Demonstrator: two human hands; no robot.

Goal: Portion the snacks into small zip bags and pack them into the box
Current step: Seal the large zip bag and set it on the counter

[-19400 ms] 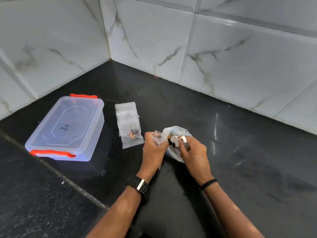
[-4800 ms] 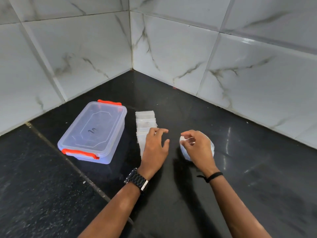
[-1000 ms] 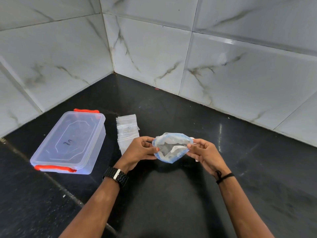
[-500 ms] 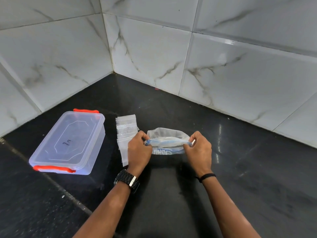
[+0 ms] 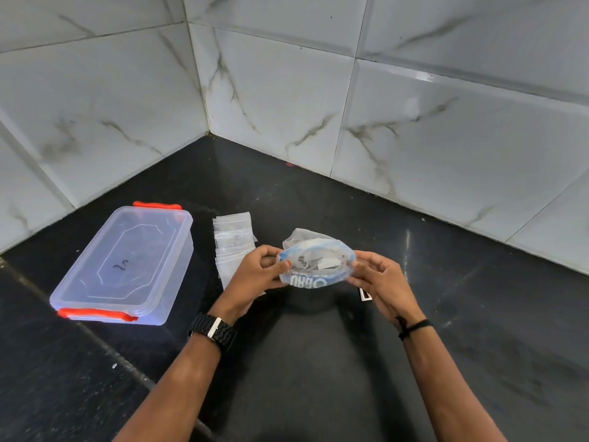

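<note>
Snack bag (image 5: 317, 264): clear plastic with blue print, held above the black counter (image 5: 318, 362) between both hands, mouth spread wide, a few dark and pale pieces visible inside.
Left hand (image 5: 255, 275): thumb and fingers pinch the bag's left rim.
Right hand (image 5: 379, 279): fingers curled, pinching the right rim.
Small zip bags (image 5: 234, 244): stacked flat just beyond the left hand.
Box (image 5: 126, 263): lid on, red clips, left of the stack.
Risks, as I judge them: thin film could slip from a pinch and spill the pieces; tilting the open mouth would do the same; the box's closed lid will stall packing.
</note>
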